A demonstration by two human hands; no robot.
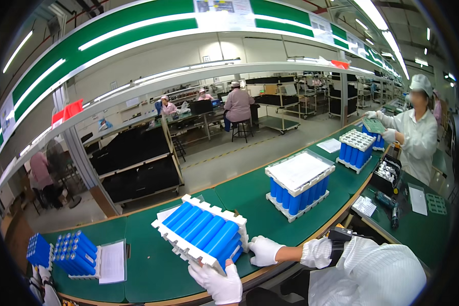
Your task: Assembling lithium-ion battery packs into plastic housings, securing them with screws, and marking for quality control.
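Observation:
A battery pack of blue cylindrical cells (201, 227) lies tilted above the green bench in front of me, between two white plastic cell holders (182, 248). My left hand (217, 283), in a white glove with bare fingertips showing, grips the pack's near lower side, its thumb by the cells. At the pack's right side, my right hand (265, 251), also gloved, has its fingers curled against the edge of the other white holder. Those fingertips are partly hidden. Beneath the far left corner of the pack, a paper sheet (167, 213) shows in part.
Another pack with a paper on top (298, 178) stands to the right. Further along, a co-worker (415, 125) handles a pack. At left are upright blue cells (75, 252), a sheet (112, 262) and another person's gloved hands (46, 285). A power screwdriver (385, 200) lies on the right-hand bench.

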